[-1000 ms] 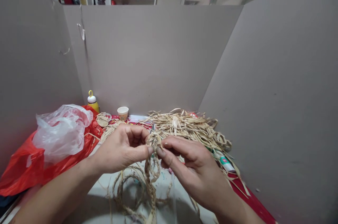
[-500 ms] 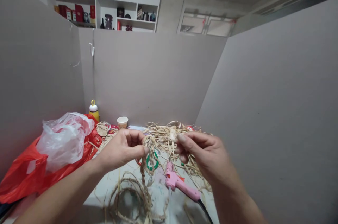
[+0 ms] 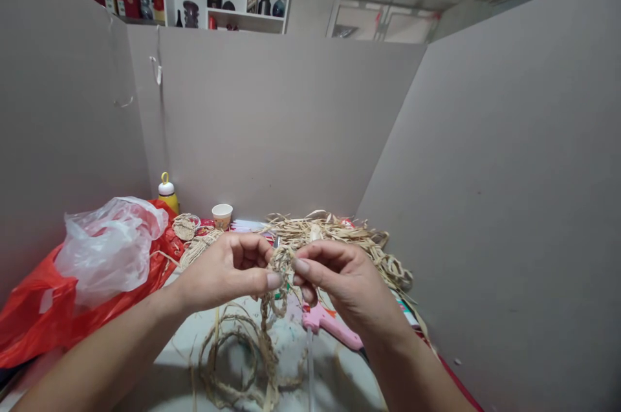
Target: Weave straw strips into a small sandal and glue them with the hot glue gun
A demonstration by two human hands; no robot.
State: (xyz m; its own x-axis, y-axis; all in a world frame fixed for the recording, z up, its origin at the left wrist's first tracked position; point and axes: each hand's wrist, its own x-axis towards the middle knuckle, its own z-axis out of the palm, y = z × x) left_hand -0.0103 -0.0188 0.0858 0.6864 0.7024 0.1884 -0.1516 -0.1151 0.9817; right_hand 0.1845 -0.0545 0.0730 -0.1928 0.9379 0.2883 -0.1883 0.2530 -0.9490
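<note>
My left hand (image 3: 237,270) pinches a looped piece of braided straw cord (image 3: 281,263) between thumb and fingers, held above the table. My right hand (image 3: 334,273) is closed at the loop's right side, thumb and fingertips pressed on the straw there. From the loop the braid hangs down and joins a loose coil of straw cord (image 3: 208,357) lying on the table. A pink glue gun (image 3: 334,328) with a clear glue stick lies below my right hand, partly hidden by it. Green-handled scissors (image 3: 278,294) show only in part behind the loop.
A heap of dry straw strands (image 3: 325,227) lies at the back right. Beyond my left arm are a red plastic bag (image 3: 29,315), a clear plastic bag (image 3: 111,244), a yellow bottle (image 3: 168,197) and a paper cup (image 3: 222,215). Grey partitions (image 3: 272,121) enclose the table.
My right hand has moved left from apart to meet the straw loop beside my left hand. The view has tilted slightly down, and more of the straw heap shows at right.
</note>
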